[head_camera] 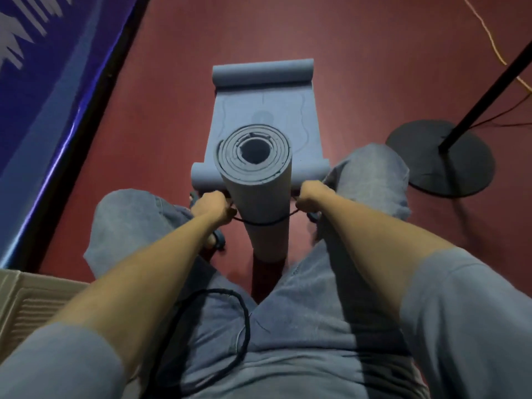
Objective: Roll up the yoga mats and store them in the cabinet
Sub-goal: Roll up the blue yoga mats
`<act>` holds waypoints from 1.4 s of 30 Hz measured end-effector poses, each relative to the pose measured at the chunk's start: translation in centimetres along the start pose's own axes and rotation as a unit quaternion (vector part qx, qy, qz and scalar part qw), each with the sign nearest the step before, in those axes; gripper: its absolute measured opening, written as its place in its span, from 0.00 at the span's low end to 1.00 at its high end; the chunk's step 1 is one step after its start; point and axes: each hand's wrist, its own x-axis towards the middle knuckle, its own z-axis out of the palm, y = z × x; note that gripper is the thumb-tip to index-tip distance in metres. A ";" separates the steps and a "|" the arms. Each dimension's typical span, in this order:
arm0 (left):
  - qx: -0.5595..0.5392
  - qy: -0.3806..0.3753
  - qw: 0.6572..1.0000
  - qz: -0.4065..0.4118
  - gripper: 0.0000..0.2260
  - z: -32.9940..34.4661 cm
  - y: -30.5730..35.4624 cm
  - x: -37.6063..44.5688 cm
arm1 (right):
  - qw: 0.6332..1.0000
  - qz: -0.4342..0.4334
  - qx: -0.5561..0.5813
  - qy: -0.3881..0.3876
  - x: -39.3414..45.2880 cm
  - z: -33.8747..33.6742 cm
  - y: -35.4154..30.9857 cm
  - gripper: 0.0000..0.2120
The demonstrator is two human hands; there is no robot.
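Note:
A rolled blue yoga mat stands upright on the red floor between my knees, its spiral end facing the camera. A thin black strap circles it about halfway down. My left hand grips the strap at the mat's left side and my right hand grips it at the right side. Behind the roll a second blue mat lies on the floor, flat in the middle and curled at its near and far ends.
A black round stand base with a slanted pole sits on the right. A yellow cord runs along the far right floor. A blue banner lines the left edge. A black cable loops over my lap.

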 end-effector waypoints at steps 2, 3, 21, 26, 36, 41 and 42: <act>0.011 -0.003 1.000 0.008 0.14 1.5 0.0 0.9 | 1.000 0.002 0.010 -0.024 1.3 1.3 0.2 0.07; 0.015 -0.010 1.000 0.010 0.14 2.2 -0.1 1.4 | 1.000 0.000 0.014 -0.028 1.9 1.7 0.1 0.09; -0.274 -0.098 0.944 0.155 0.51 11.1 -3.0 2.3 | 0.973 -0.118 0.079 -0.182 3.9 6.2 -1.6 0.22; -0.287 0.018 0.952 0.104 0.58 7.1 0.0 1.5 | 0.952 -0.144 0.243 -0.121 4.4 2.1 -2.5 0.29; -0.329 0.170 0.926 0.069 0.52 -3.4 2.1 3.1 | 0.906 -0.192 0.361 -0.111 2.5 1.0 -3.9 0.26; -0.259 0.212 0.927 0.170 0.47 -10.4 2.6 4.8 | 0.887 -0.164 0.404 -0.154 1.9 -0.1 -3.5 0.27; -0.261 0.220 0.924 0.173 0.45 -11.6 2.9 4.9 | 0.894 -0.160 0.387 -0.157 1.9 0.0 -3.4 0.27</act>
